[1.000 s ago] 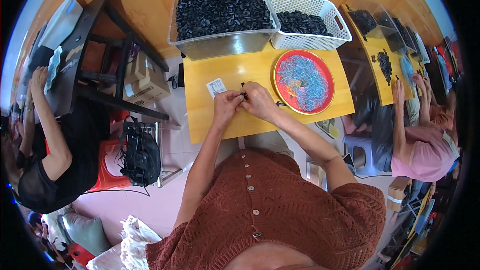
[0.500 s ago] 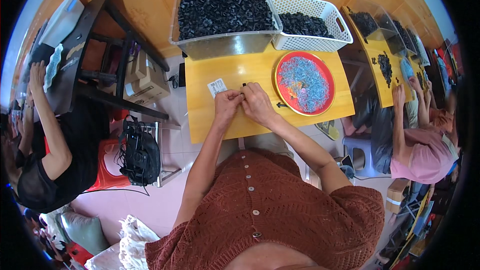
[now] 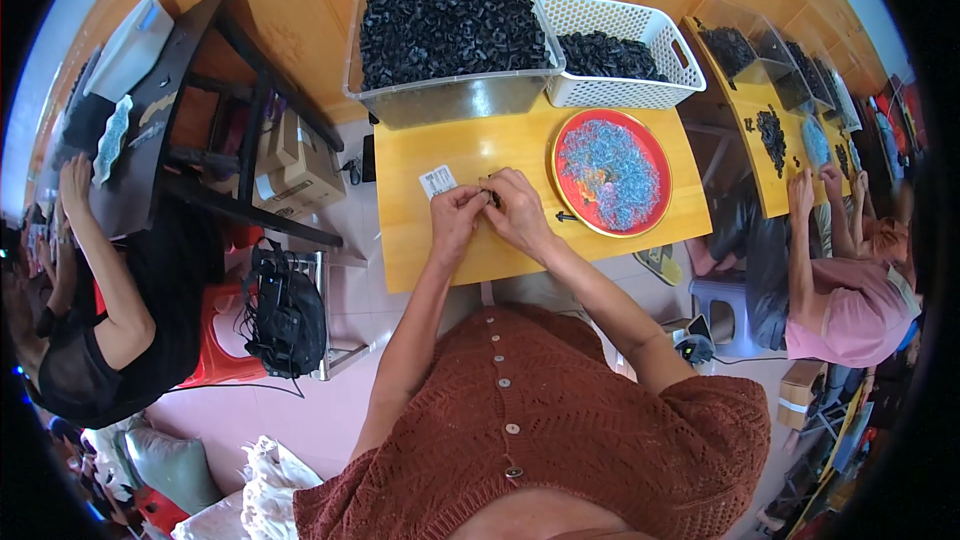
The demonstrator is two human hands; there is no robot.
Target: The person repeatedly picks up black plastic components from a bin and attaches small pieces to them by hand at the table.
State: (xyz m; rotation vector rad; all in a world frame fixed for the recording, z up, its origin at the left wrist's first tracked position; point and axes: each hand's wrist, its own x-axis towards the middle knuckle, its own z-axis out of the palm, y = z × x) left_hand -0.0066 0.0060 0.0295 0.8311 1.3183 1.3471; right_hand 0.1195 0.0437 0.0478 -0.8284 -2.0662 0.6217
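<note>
Near the centre of the frame, the left hand (image 3: 456, 220) and right hand (image 3: 520, 212) met over the table (image 3: 420, 255), their fingers pinching a small black part (image 3: 493, 197) between them. A white card (image 3: 437, 180) lay just left of it. To the right stood a red tray (image 3: 661, 175), with a black piece (image 3: 566, 216) beside its rim. At upper centre, a clear bin (image 3: 450, 100) and white basket (image 3: 600, 92) held more black pieces.

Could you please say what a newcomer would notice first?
Probably the clear bin of black parts, at the back of the yellow table. Then the red tray of bluish bits, at right, and the left hand and right hand pinching a small dark piece mid-table.
</note>
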